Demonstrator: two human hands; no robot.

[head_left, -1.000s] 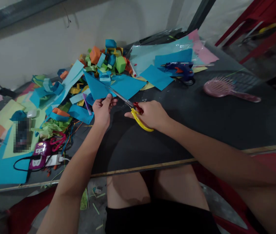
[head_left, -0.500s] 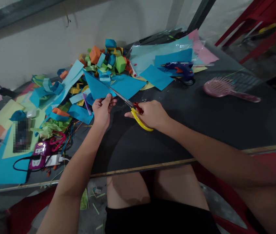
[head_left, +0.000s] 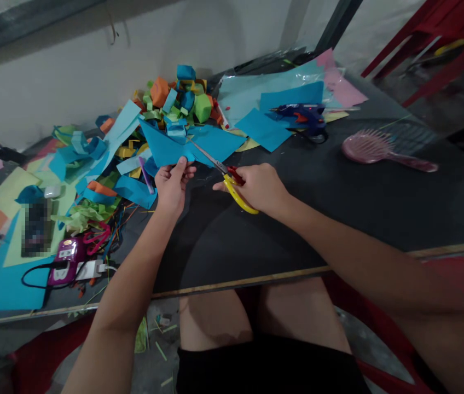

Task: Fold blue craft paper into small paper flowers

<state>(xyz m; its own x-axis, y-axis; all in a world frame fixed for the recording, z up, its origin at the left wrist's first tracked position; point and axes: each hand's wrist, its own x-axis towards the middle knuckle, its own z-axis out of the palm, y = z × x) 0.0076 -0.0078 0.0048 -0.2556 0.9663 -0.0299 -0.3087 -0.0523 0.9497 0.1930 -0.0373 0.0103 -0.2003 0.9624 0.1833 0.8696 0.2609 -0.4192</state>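
Observation:
Between the thumb and fingers of my left hand (head_left: 173, 186) is a sheet of blue paper (head_left: 160, 146), pinched at its near edge and raised off the table. My right hand (head_left: 262, 189) grips a pair of scissors (head_left: 238, 198) with yellow and red handles. The scissor blades point up and left, with their tips close to the right edge of the held paper; I cannot tell whether they touch it. Behind the blades, another blue sheet (head_left: 221, 143) lies on the table.
A heap of coloured paper pieces (head_left: 174, 101) stands against the wall. At the back right lie a blue glue gun (head_left: 303, 115) and a pink hairbrush (head_left: 373, 150). To the left are a purple power adapter (head_left: 67, 261) with cables and a pixelated dark object (head_left: 36, 227). The table edge (head_left: 236, 283) crosses in front.
My right hand has drawn the scissors slightly right, so the blades have slid back from the held paper. The paper's right side now sits lower and flatter. My left hand has barely moved.

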